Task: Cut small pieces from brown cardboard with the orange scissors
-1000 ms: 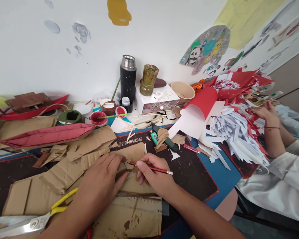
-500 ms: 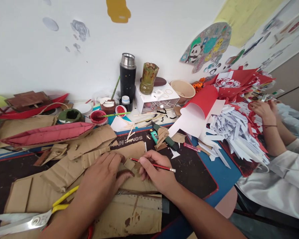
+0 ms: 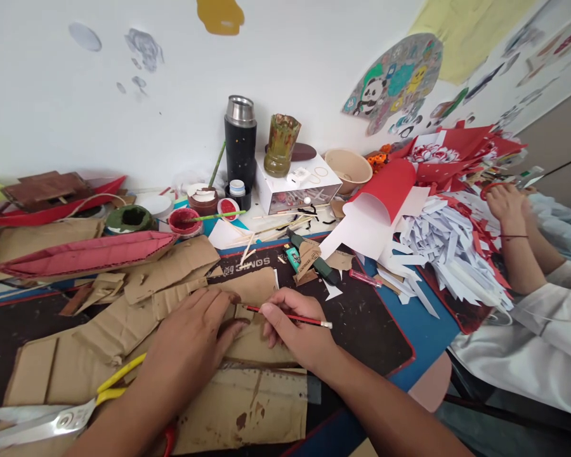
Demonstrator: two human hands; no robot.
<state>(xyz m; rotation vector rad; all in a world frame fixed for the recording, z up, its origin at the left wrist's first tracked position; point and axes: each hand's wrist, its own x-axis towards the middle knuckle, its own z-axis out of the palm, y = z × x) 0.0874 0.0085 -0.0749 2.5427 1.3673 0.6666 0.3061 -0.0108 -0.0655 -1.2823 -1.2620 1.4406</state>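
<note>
Scissors lie at the near left, the left hand presses flat, fingers spread, on the cardboard mid-mat, the right hand pinches a pencil – if that palm slips, the line likely wanders.

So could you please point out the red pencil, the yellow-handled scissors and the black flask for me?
red pencil (image 3: 299, 318), head view, on the shaft just past the right hand.
yellow-handled scissors (image 3: 61, 419), head view, at the pivot screw.
black flask (image 3: 240, 158), head view, middle of its black body.
</note>
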